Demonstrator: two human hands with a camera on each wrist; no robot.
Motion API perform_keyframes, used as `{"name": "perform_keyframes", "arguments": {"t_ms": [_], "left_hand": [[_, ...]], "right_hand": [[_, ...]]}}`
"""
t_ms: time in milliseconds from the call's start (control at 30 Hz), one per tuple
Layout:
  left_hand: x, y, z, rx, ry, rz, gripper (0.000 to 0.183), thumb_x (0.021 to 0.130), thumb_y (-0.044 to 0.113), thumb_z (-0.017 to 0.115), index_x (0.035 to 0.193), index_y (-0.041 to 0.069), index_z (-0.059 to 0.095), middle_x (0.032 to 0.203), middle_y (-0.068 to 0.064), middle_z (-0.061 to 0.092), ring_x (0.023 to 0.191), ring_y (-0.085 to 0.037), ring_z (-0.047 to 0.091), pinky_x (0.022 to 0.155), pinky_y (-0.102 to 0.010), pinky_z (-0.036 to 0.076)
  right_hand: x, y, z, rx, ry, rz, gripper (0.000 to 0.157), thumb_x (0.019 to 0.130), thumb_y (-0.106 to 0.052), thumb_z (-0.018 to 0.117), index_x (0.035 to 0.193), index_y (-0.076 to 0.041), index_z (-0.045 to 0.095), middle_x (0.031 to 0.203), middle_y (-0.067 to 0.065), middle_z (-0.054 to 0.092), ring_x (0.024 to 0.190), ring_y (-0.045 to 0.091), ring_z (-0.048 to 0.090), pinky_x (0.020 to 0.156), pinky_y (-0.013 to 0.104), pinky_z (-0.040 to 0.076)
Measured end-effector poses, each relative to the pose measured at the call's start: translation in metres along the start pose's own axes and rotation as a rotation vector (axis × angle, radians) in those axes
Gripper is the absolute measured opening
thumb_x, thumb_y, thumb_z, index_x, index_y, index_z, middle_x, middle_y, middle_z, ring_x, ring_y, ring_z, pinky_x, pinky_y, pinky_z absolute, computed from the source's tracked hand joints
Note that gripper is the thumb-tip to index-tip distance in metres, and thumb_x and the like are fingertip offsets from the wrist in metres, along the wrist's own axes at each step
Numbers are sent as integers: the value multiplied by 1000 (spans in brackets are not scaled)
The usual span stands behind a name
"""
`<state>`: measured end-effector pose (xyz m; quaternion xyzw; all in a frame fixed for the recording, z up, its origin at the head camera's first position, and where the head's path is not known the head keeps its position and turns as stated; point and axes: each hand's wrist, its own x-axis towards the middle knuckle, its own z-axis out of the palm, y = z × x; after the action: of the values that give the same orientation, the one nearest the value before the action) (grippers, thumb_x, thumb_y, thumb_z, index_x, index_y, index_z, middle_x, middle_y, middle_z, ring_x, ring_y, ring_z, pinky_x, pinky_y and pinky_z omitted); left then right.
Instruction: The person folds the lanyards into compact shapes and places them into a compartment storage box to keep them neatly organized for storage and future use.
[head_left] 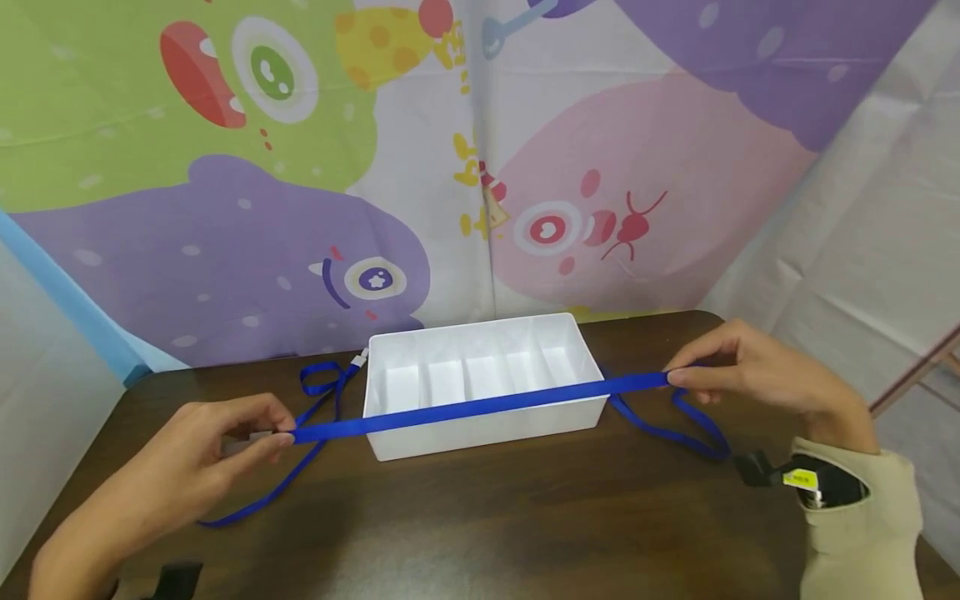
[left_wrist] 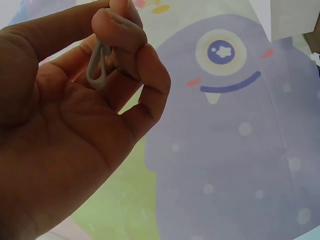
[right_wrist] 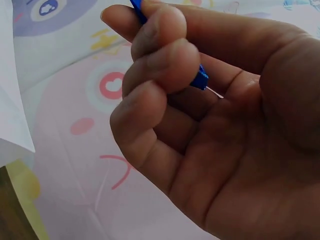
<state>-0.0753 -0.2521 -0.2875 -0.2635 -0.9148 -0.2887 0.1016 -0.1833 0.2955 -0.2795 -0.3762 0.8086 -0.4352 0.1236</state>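
Note:
A blue lanyard [head_left: 480,406] is stretched between both hands, crossing in front of the white box in the head view. My left hand [head_left: 202,458] pinches its left end between thumb and fingers. A pale grey clip [left_wrist: 97,70] sticks out from those fingers toward the palm in the left wrist view. At the other end, my right hand [head_left: 765,367] pinches the strap between thumb and forefinger. A short blue strap end [right_wrist: 201,79] shows behind the curled fingers in the right wrist view.
The white divided box [head_left: 487,442] stands on the dark wooden table [head_left: 480,525]. Left of it lies a blue strap [head_left: 281,486], near a white buckle [head_left: 361,358]. More blue strap [head_left: 651,431] loops to its right. A cartoon-printed cloth [head_left: 420,133] hangs behind.

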Motion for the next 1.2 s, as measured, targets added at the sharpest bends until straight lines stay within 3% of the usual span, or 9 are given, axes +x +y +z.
{"name": "perform_keyframes", "arguments": {"t_ms": [267,367,467,567,733,867,1033,1100,1200], "left_hand": [[-2,2,-2,3,10,7,31,87,0,73,91,28,62,73,18,58,63,-1,53,44,-21,41],[-2,1,-2,13,6,3,31,87,0,73,91,28,61,73,18,57,64,-1,52,45,-21,40],[-2,0,-3,-47,-19,-9,28,88,1,72,91,27,62,74,16,59,65,-3,54,49,-21,44],[-6,1,-8,-206,-82,0,24,92,-1,67,93,23,64,75,10,59,63,-7,53,50,-23,45],[-15,5,-20,-498,-192,55,28,94,-14,56,107,10,62,79,0,60,59,-15,53,45,-26,43],[-17,6,-24,-662,-168,97,37,90,-24,48,115,1,58,83,-5,62,61,-18,56,45,-30,45],[-17,4,-22,-880,-126,138,40,90,-29,37,107,-5,64,86,-13,61,64,-23,53,46,-37,43],[-14,2,-18,-1022,-126,249,37,92,-25,35,109,-9,63,88,-18,61,64,-26,51,46,-37,41],[-5,0,-7,-1269,-145,550,32,93,-9,36,117,-15,57,89,-24,60,59,-24,48,46,-29,39]], "right_hand": [[-5,2,-5,63,-50,-5,19,96,7,57,101,-3,73,74,8,69,62,23,62,57,33,54],[-7,3,-6,48,-15,26,16,95,4,60,99,-4,73,76,9,70,63,23,63,58,34,54],[-9,5,-7,41,50,59,14,93,4,63,97,-4,74,78,11,71,63,22,65,61,33,56],[-12,10,-10,81,78,49,16,94,8,60,101,0,73,83,13,73,67,22,68,68,33,57],[-13,16,-16,210,58,-75,26,95,18,47,110,10,66,88,18,73,73,23,69,71,32,58],[-10,13,-15,354,113,-131,28,96,21,38,113,16,61,82,18,68,68,24,64,61,31,53],[-3,8,-8,478,225,-137,23,99,17,36,116,24,50,75,16,61,65,24,56,52,31,45],[0,7,-6,469,261,-94,21,100,13,40,116,23,48,75,14,62,64,22,56,53,28,46],[4,7,-2,463,251,-61,19,100,12,43,117,19,50,76,12,64,65,19,59,56,26,50]]}}
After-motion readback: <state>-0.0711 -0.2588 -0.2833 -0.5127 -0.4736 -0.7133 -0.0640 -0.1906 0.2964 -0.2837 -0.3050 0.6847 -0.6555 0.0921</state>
